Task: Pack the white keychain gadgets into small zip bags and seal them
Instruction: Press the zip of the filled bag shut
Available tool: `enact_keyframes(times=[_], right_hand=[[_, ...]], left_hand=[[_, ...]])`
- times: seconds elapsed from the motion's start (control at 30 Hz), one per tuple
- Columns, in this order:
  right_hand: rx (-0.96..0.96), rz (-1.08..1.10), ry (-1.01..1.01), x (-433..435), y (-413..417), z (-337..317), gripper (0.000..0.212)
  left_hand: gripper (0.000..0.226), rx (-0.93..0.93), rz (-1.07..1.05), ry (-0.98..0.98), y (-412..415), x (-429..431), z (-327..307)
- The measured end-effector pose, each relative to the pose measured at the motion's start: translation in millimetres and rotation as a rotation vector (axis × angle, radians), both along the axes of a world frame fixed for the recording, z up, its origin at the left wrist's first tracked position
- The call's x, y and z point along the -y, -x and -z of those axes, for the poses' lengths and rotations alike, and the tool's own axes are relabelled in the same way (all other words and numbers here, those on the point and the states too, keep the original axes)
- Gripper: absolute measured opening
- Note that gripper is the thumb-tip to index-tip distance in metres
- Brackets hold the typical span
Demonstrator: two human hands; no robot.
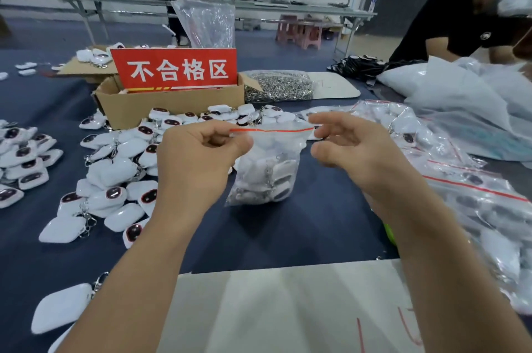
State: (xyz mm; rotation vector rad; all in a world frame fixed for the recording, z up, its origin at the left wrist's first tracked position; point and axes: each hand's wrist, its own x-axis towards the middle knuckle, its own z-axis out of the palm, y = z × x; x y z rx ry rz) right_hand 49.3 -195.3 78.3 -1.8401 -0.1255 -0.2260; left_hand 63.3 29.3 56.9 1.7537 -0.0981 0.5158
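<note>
My left hand pinches the left end of the filled zip bag, and my right hand pinches its right end. The red seal strip runs level between them, so to close it my fingers must run sideways along it.

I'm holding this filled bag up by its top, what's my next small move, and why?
Probably pinch along the red strip, pressing it shut. The bag already holds several gadgets, the left hand pinches the strip's left end and the right hand sits at its right end. Whether the strip is already sealed is unclear.
</note>
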Motion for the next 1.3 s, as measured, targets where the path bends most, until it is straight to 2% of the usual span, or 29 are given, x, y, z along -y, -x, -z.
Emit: enact_keyframes(times=[0.07, 0.23, 0.4, 0.53, 0.73, 0.97, 1.1, 1.3], right_hand=[[-0.049, 0.037, -0.013, 0.5, -4.9, 8.4, 0.044], [-0.105, 0.053, -0.190, -12.1, -16.8, 20.9, 0.010], [-0.023, 0.016, -0.302, -15.4, -19.9, 26.1, 0.017], [0.005, 0.021, -0.364, -23.3, -16.2, 23.1, 0.022], [0.154, 0.065, -0.304, -22.2, -12.7, 13.7, 0.023], [0.107, 0.097, -0.287, -23.9, -15.0, 22.5, 0.028], [0.104, 0.077, -0.303, -24.9, -16.9, 23.9, 0.023], [0.029, -0.053, -0.366, -28.4, -13.5, 25.6, 0.028]], left_hand=[[0.021, 0.006, 0.003, 0.023, -1.6, -2.2, 2.4], [0.018, -0.013, 0.004, 0.096, -4.0, -3.1, 7.5], [0.022, -0.032, 0.093, 0.206, -5.2, -5.4, 5.9], [0.019, -0.035, 0.093, 0.223, -2.7, -3.2, 4.6], [0.014, -0.003, 0.063, 0.116, -2.2, -12.4, -3.6], [0.021, -0.047, 0.039, 0.084, -2.8, -3.2, 4.7], [0.029, -0.080, 0.078, 0.171, -3.7, -0.2, 7.6], [0.019, -0.179, 0.186, 0.380, -0.4, 11.0, 15.8]])
